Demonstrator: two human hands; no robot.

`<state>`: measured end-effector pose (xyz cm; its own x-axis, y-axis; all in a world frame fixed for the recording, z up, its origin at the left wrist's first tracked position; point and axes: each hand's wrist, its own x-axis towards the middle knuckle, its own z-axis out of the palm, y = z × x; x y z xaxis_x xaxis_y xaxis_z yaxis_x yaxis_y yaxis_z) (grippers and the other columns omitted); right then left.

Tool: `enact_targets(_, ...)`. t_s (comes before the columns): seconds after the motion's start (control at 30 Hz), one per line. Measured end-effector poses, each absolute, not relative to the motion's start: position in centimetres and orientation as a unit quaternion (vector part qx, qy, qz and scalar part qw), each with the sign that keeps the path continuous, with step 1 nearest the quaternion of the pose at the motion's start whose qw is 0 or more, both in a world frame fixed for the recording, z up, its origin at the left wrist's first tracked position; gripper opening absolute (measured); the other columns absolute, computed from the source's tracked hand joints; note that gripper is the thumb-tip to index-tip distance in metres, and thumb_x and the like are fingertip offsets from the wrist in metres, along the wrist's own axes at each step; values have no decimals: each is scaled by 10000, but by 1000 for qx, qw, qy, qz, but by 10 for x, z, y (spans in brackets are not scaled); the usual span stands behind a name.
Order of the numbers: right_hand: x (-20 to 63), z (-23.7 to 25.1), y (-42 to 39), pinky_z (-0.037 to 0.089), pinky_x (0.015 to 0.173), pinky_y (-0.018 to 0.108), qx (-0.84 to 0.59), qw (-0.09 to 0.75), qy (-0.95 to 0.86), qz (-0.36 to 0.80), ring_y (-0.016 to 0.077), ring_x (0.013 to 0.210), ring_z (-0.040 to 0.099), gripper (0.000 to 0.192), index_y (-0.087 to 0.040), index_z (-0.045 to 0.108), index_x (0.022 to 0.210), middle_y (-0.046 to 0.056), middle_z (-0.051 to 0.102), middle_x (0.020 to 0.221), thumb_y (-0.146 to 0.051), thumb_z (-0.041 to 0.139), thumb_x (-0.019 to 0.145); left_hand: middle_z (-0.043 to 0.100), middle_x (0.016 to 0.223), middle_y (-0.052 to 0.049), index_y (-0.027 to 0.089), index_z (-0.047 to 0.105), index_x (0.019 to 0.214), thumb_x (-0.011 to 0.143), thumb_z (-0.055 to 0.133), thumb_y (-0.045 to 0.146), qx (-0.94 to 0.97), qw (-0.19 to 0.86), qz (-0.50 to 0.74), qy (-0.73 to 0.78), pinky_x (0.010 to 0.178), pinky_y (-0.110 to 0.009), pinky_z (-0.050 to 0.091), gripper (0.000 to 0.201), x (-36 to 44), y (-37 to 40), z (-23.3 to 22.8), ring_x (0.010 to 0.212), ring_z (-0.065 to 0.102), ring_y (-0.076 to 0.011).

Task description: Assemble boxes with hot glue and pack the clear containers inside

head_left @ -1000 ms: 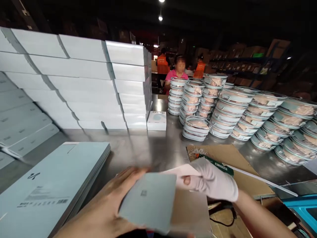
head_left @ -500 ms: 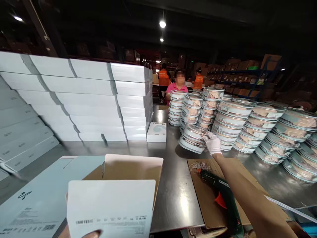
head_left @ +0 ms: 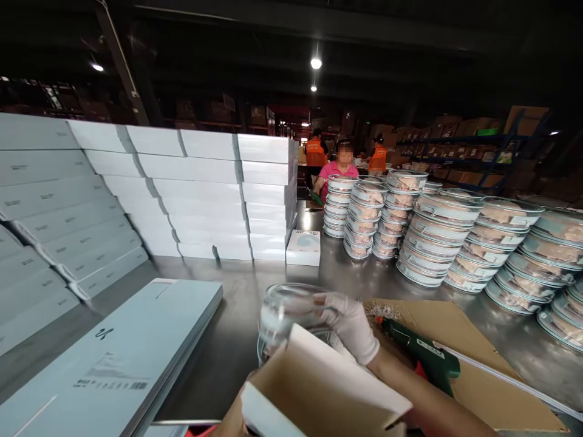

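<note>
i see one open box (head_left: 332,394) tilted over the tabletop's (head_left: 248,276) near edge, its bottom cut off, and one green glue gun (head_left: 421,349) right of it. just behind the box, the right hand (head_left: 353,325), forearm slanting inward, pinches the rim of blurred glassware (head_left: 286,311) too smeared to count; the left hand (head_left: 232,416) is mostly hidden, its grip impossible to tell.

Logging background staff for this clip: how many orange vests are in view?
2. Both are in the background: one vest left of the person in pink in the picture, the other vest to the right. More could be hidden behind the container stacks.
</note>
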<state>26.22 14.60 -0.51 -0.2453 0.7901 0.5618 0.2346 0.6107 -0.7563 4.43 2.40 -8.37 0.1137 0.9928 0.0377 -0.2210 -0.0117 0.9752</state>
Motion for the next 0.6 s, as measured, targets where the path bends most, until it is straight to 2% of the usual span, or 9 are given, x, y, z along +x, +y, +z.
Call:
enact_targets(0.07,273,9,151,622,669,308,-340,514,-735,281,153,722,727,333,-139,725,952,15,758,848,-464,665,986,822,962,-143,212,780,1137,310,922,776,476,567,535,407,1022,-580,536,1012,40,22,-90,1109,709,-469)
enact_targets(0.13,292,31,156,634,669,320,-335,543,-724,262,169,696,738,379,-167,761,960,19,790,829,-531,654,970,816,1012,-147,201,783,1107,260,901,814,469,553,546,420,1001,-569,548,1052,31,24,-93,1097,704,-465)
enact_targets(0.23,328,75,153,652,860,408,-298,594,-723,192,231,906,778,344,-279,797,1070,26,823,1074,-572,689,925,808,1052,-143,196,795,1041,416,789,909,450,522,564,454,1041,-544,523,949,10,34,-92,1163,675,-443)
enact_targets(0.3,346,107,143,602,1014,457,-264,602,-742,132,263,1069,756,266,-336,820,1029,2,816,1132,-515,813,832,804,1064,-159,188,810,968,526,699,944,447,504,570,472,1080,-548,488,883,-2,44,-87,1226,643,-448)
enact_targets(0.37,354,134,130,579,1068,432,-232,540,-809,29,267,1157,730,217,-357,828,1022,-8,801,1178,-396,855,811,803,1078,-173,186,819,924,520,697,946,454,488,569,481,1101,-563,465,869,-8,52,-81,1260,621,-465)
enact_targets(0.47,345,150,112,588,1049,334,-144,389,-896,-159,227,1251,689,259,-341,768,1172,8,685,1400,-278,736,923,796,1122,-164,201,817,984,517,708,932,476,467,572,479,1113,-536,463,874,0,56,-77,1288,605,-456)
enact_targets(0.5,340,148,106,556,1092,341,-113,360,-905,-199,223,1324,638,299,-351,729,1223,3,642,1453,-249,701,944,791,1137,-157,206,809,1016,541,690,933,483,458,576,475,1114,-522,466,877,4,55,-77,1289,606,-446)
enact_targets(0.53,335,141,101,496,1160,384,-95,357,-904,-213,230,1401,568,362,-368,690,1264,-9,620,1477,-210,696,937,787,1137,-152,205,801,1036,568,680,925,491,449,580,470,1114,-512,469,867,10,53,-80,1281,612,-437)
enact_targets(0.6,327,117,89,345,1258,514,-116,414,-884,-185,256,1507,429,550,-404,589,1375,-31,585,1509,-130,689,909,784,1092,-145,195,783,1047,636,683,878,499,428,592,465,1110,-510,476,803,18,46,-88,1233,644,-420)
